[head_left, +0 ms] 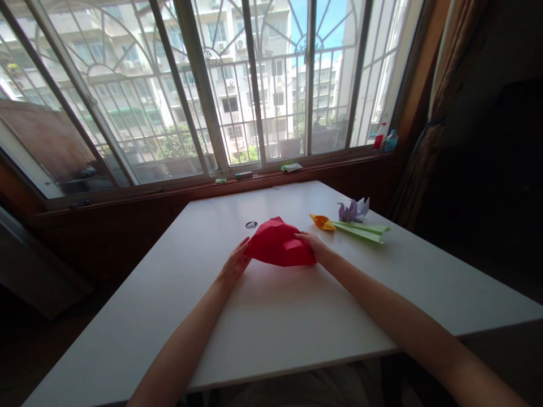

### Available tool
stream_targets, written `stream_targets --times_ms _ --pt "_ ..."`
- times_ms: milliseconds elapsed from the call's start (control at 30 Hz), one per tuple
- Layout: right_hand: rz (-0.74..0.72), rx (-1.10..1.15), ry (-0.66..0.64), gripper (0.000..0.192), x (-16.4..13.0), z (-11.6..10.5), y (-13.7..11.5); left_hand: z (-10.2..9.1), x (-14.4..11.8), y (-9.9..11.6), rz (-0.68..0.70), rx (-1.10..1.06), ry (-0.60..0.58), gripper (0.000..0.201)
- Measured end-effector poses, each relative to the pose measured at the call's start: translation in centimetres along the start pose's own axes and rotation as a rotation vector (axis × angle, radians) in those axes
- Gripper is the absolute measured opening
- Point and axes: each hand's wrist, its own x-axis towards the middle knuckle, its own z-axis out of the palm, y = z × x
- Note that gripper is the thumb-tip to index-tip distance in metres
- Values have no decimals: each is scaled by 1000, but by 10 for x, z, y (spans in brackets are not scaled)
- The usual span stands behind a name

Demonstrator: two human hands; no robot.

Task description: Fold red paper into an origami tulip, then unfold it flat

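Note:
A sheet of red paper (275, 243) with fold creases is held up between my two hands, just over the white table (203, 333). It bulges at the top, and a small folded flap shows on its right part. My left hand (236, 263) holds the left corner, fingers fairly straight along the edge. On the right side, my right hand (313, 242) grips the paper, with a finger or thumb lying on its face; the other fingers are mostly hidden.
Folded paper pieces lie at the table's right: an orange boat (323, 222), a light green plane (362, 230) and purple figures (353, 210). A small round object (251, 225) lies behind the red paper. Small items and bottles (391, 140) stand along the window sill (182, 190).

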Motion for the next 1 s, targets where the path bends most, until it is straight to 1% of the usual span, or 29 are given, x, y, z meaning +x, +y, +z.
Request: stream_targets --times_ms 100,233,333,433,567,700,767,900,967,1000 --pt "-8 -15 -1 21 0 2 2 4 -3 1 32 -13 -16 34" --pt "-33 -4 11 22 2 2 6 17 -9 5 1 69 -141 37" --pt "-48 -6 19 23 3 2 8 23 -12 7 -21 102 -154 40" --pt "-42 -12 10 25 3 1 8 21 -10 5 -30 86 -121 41" --pt "-36 -23 5 25 2 1 7 12 -2 -2 -6 53 -3 40" --pt "-49 -34 -11 27 0 3 6 5 3 -7 2 42 43 28" --pt "-64 -31 -16 28 0 4 6 5 3 -9 -3 25 79 22" --pt "-94 -10 18 27 -1 5 6 9 2 -11 -30 -40 150 14" --pt "-112 9 28 27 -1 5 6 12 1 -10 -58 -97 150 13" --pt "-119 17 28 27 -1 5 6 13 0 -9 -84 -129 130 13"
